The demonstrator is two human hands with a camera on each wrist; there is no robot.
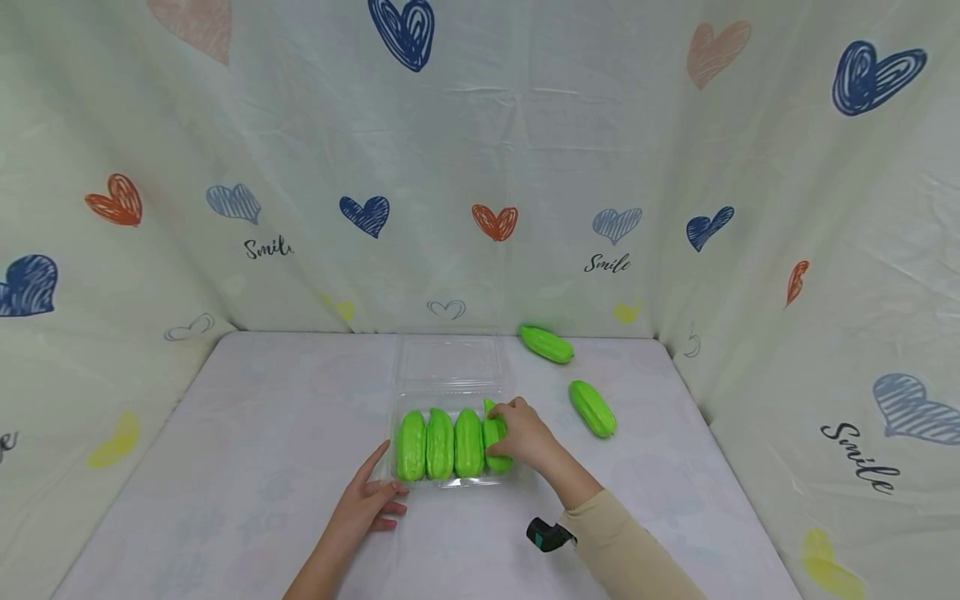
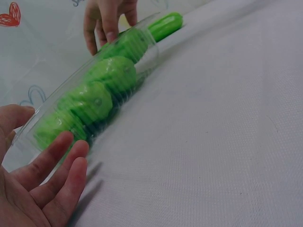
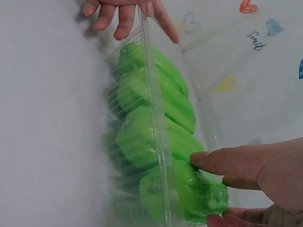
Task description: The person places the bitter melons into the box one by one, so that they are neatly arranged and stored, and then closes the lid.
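A clear plastic box stands with its hinged lid folded back, and several bright green, ridged, gourd-like vegetables lie side by side in it. My right hand grips the rightmost green gourd between thumb and fingers, at the box's right end. In the right wrist view this gourd sits within the box wall, its neighbour against it. At the box's front left corner is my left hand, fingers loosely spread. From the left wrist view, that hand's fingers extend beside the near end of the box.
Two more green gourds lie on the white table to the right: one at the back edge, one nearer. A small black device hangs by the right sleeve. Behind the table is a curtain printed with hearts.
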